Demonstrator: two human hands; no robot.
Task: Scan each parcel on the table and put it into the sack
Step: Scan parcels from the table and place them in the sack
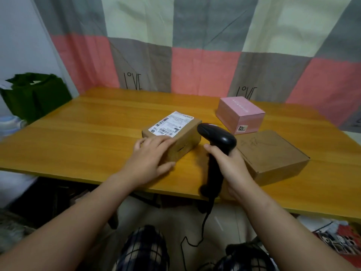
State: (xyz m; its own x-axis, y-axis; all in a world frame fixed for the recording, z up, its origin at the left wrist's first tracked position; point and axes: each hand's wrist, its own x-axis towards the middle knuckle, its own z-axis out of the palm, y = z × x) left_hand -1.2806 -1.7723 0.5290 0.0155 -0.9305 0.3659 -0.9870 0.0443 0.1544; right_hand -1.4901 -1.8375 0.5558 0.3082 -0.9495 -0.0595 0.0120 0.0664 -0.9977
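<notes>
- Near the middle of the surface (88, 133), the labelled parcel (187, 137) lies flat, with its white shipping label facing up on the far half.
- My left hand (150, 159) rests on the parcel's near end. The fingers are fairly straight and spread over the top edge, and the thumb stretches out along the near side. It looks laid on the box rather than closed round it.
- My right hand (230, 169) is wrapped round the handle of the black scanner (216, 141), thumb on the left of the grip, the other fingers hidden behind it.
- The scanner's head sits just right of the parcel, beside its right-hand end. I can't tell whether it touches the cardboard.
- So the parcel lies under my left hand and just left of the scanner head.
- A dark cable (203, 222) hangs from the base of the handle, down past the near edge of the surface.
- A pink box (240, 114) stands further back on the right. A flat brown box (273, 153) lies just behind my right hand, partly hidden by it.
- The green sack (37, 94) stands beyond the left edge of the surface, well apart from both hands.
- A pink, grey and cream checked cloth (205, 69) hangs behind.
</notes>
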